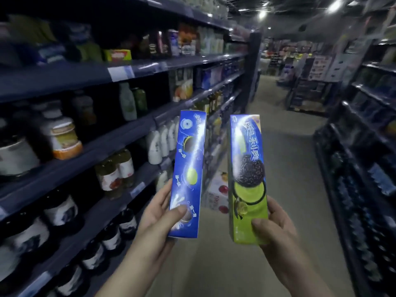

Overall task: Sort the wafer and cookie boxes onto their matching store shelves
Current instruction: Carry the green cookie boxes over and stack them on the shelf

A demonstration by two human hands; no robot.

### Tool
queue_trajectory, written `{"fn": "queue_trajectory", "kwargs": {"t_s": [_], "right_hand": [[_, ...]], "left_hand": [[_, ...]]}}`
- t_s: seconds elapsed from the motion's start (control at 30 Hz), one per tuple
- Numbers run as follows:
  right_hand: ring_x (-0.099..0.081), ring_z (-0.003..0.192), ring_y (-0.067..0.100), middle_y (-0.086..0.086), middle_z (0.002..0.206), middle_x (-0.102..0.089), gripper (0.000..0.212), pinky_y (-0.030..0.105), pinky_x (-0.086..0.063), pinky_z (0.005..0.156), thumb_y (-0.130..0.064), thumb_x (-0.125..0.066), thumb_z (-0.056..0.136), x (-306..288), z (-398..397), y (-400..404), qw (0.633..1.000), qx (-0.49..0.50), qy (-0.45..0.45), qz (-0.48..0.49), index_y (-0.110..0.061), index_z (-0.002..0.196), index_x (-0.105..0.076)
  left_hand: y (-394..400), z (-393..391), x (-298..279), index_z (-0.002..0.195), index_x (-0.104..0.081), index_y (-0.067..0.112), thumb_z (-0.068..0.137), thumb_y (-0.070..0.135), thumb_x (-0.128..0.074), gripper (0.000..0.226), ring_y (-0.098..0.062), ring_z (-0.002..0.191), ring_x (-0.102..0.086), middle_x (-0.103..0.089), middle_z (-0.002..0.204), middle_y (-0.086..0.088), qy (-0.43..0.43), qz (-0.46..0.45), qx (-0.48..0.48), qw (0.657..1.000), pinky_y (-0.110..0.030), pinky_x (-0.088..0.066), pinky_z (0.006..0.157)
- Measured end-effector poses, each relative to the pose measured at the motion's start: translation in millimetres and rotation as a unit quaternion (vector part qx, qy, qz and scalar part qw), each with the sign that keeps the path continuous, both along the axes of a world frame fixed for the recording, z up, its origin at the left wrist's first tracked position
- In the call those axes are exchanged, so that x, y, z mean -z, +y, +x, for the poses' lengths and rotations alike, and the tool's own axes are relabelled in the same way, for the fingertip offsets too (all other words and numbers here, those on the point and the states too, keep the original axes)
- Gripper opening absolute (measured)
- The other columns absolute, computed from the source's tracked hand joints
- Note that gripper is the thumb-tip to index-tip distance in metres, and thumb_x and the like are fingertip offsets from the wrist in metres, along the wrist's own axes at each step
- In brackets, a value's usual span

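Note:
I hold two tall cookie boxes upright in front of me in a store aisle. My left hand (159, 213) grips the lower end of a blue cookie box (188, 166), thumb across its printed side. My right hand (273, 226) grips the lower end of a green and blue cookie box (246, 168) that shows a dark sandwich cookie with green cream. The two boxes stand side by side, a small gap between them, tilted slightly apart at the top.
Dark shelves (120, 138) on the left carry jars, bottles and white jugs (162, 142). A second shelf unit (364, 159) with dark bottles lines the right. The grey aisle floor (285, 129) runs ahead. A carton (218, 194) sits low by the left shelf.

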State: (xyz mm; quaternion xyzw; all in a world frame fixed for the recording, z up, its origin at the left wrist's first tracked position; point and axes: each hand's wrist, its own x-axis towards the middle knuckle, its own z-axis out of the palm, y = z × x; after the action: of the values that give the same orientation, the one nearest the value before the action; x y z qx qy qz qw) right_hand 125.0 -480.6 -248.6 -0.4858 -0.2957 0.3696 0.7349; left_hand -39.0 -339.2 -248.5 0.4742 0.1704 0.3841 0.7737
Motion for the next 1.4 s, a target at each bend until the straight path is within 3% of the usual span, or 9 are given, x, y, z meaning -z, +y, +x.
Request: {"fn": "queue_trajectory", "kwargs": {"t_s": [0.23, 0.4, 0.57, 0.8, 0.93, 1.03, 1.1, 1.23, 1.4], "right_hand": [[-0.065, 0.068, 0.017, 0.015, 0.09, -0.068, 0.077, 0.022, -0.05, 0.051, -0.017, -0.069, 0.048, -10, 75, 171, 0.994, -0.107, -0.011, 0.021, 0.006, 0.119, -0.053], [-0.067, 0.086, 0.025, 0.017, 0.103, -0.07, 0.098, 0.031, -0.056, 0.067, -0.044, -0.092, 0.036, -40, 103, 274, 0.986, -0.161, -0.011, 0.038, -0.004, 0.12, -0.061], [-0.07, 0.077, 0.017, 0.008, 0.092, -0.075, 0.092, 0.025, -0.056, 0.061, -0.056, -0.092, 0.028, -60, 109, 359, 0.976, -0.207, -0.029, 0.054, -0.011, 0.105, -0.069], [-0.07, 0.08, 0.014, 0.005, 0.093, -0.074, 0.092, 0.025, -0.057, 0.066, -0.054, -0.092, 0.032, -74, 106, 449, 0.93, -0.358, -0.039, 0.079, -0.012, 0.108, -0.063], [-0.07, 0.083, 0.013, 0.006, 0.096, -0.075, 0.095, 0.022, -0.056, 0.068, -0.053, -0.092, 0.036, -97, 109, 494, 0.895, -0.43, -0.066, 0.101, -0.006, 0.112, -0.062], [-0.07, 0.089, 0.014, 0.005, 0.102, -0.075, 0.087, 0.023, -0.055, 0.073, -0.055, -0.09, 0.042, -112, 112, 523, 0.87, -0.463, -0.117, 0.124, -0.011, 0.113, -0.065], [-0.069, 0.097, 0.012, 0.0, 0.106, -0.074, 0.076, 0.024, -0.054, 0.083, -0.052, -0.089, 0.047, -125, 113, 537, 0.861, -0.454, -0.176, 0.147, -0.016, 0.111, -0.067], [-0.067, 0.097, -0.001, -0.015, 0.105, -0.073, 0.054, 0.016, -0.05, 0.086, -0.025, -0.082, 0.061, -175, 119, 569, 0.833, -0.42, -0.287, 0.216, -0.02, 0.113, -0.067], [-0.063, 0.105, 0.001, -0.009, 0.116, -0.068, 0.06, 0.022, -0.048, 0.096, -0.037, -0.077, 0.067, -230, 109, 605, 0.751, -0.367, -0.476, 0.274, -0.023, 0.124, -0.065]], "left_hand": [[132, 52, -11, 0.125, -0.062, 0.02, 0.039, 0.032, -0.095, 0.093, -0.017, 0.085, -0.07, -0.069, 0.118, -0.011, -0.018, 0.031, -0.099, 0.994, -0.024, -0.055, 0.066], [205, 71, -31, 0.124, -0.062, 0.021, 0.062, 0.007, -0.076, 0.065, -0.015, 0.072, -0.068, -0.072, 0.107, -0.011, -0.019, 0.069, -0.141, 0.987, -0.024, -0.055, 0.062], [248, 65, -49, 0.125, -0.062, 0.024, 0.057, 0.015, -0.076, 0.071, -0.015, 0.069, -0.065, -0.069, 0.111, -0.011, -0.011, 0.081, -0.23, 0.97, -0.025, -0.054, 0.061], [262, 49, -61, 0.126, -0.062, 0.024, 0.04, 0.041, -0.094, 0.093, -0.019, 0.082, -0.067, -0.071, 0.111, -0.011, 0.04, 0.085, -0.421, 0.902, -0.03, -0.056, 0.07], [261, 55, -84, 0.108, -0.072, 0.037, 0.04, 0.038, -0.092, 0.071, -0.013, 0.078, -0.068, -0.075, 0.1, -0.003, 0.052, 0.103, -0.527, 0.842, -0.024, -0.056, 0.066], [260, 59, -94, 0.092, -0.077, 0.038, 0.062, 0.018, -0.077, 0.036, -0.008, 0.074, -0.071, -0.076, 0.094, 0.001, 0.036, 0.103, -0.597, 0.795, -0.02, -0.056, 0.06], [258, 57, -95, 0.09, -0.077, 0.038, 0.067, 0.004, -0.056, 0.046, -0.006, 0.07, -0.07, -0.076, 0.09, 0.003, 0.042, 0.111, -0.622, 0.774, -0.019, -0.056, 0.059], [251, 48, -103, 0.099, -0.075, 0.034, 0.069, 0.005, -0.053, 0.048, -0.008, 0.067, -0.068, -0.075, 0.09, 0.001, 0.062, 0.125, -0.652, 0.745, -0.021, -0.056, 0.062], [243, 32, -107, 0.113, -0.07, 0.03, 0.072, 0.006, -0.053, 0.051, -0.018, 0.079, -0.066, -0.074, 0.099, -0.005, 0.094, 0.13, -0.676, 0.719, -0.03, -0.055, 0.07]]}}
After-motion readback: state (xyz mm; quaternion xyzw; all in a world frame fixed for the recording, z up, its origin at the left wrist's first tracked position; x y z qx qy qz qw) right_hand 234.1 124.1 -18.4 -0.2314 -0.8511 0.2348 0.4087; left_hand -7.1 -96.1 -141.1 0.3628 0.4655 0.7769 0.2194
